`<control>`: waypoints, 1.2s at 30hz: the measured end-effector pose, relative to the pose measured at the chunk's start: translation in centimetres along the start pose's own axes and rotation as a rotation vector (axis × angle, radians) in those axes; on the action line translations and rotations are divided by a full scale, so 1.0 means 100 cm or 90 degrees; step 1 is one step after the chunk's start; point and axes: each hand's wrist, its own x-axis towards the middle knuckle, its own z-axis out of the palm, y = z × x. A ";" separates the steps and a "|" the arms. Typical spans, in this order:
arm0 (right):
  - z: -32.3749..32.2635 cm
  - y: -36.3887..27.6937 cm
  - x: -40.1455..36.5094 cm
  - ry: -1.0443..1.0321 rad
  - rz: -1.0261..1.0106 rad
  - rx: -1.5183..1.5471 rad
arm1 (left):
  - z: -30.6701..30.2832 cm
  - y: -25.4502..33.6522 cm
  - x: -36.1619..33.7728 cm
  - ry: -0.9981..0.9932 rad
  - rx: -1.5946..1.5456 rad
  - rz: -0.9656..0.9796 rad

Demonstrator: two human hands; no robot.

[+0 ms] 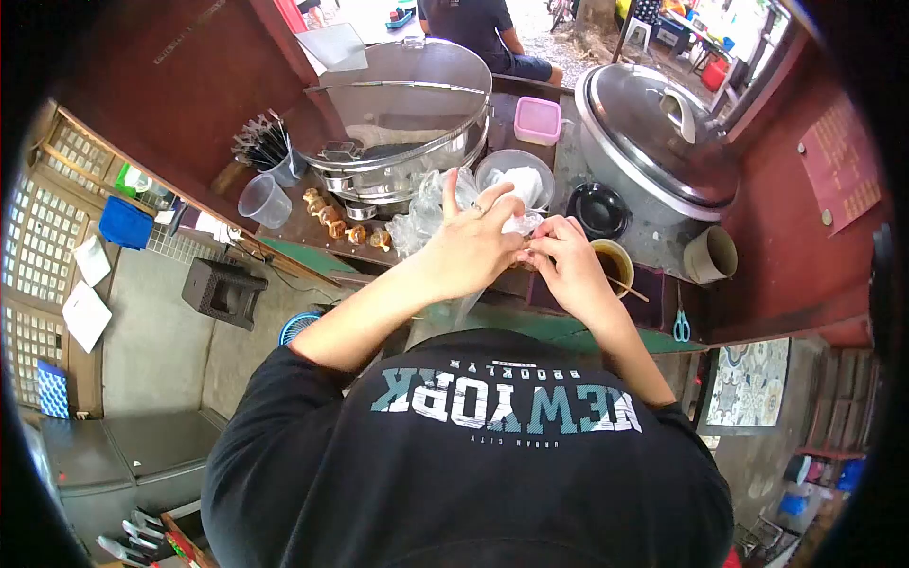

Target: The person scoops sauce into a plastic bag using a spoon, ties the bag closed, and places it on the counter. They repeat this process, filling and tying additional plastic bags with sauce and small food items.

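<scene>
My left hand (473, 241) and my right hand (565, 260) meet above the counter's near edge, fingertips pinched together. What they pinch is small and mostly hidden by the fingers. One finger of the left hand points upward, away from the pinch. Just beyond the left hand lies crumpled clear plastic (417, 220). A clear bowl (540, 170) with white plastic in it stands behind the hands. Beside my right hand is a round container of brown liquid (614, 257), with a wooden stick (629, 290) across it. A black bowl (598, 210) sits behind that.
Skewered food pieces (333, 221) lie at left near a clear cup (265, 201). A large lidded steel pan (407, 142) and a big pot (653, 142) stand behind. Blue scissors (682, 327) hang at right. A pink-lidded box (538, 121) is farther back; a person (473, 33) sits beyond.
</scene>
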 end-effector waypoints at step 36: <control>0.031 0.004 -0.031 0.194 0.441 0.542 | 0.041 0.009 -0.011 0.016 -0.459 -0.058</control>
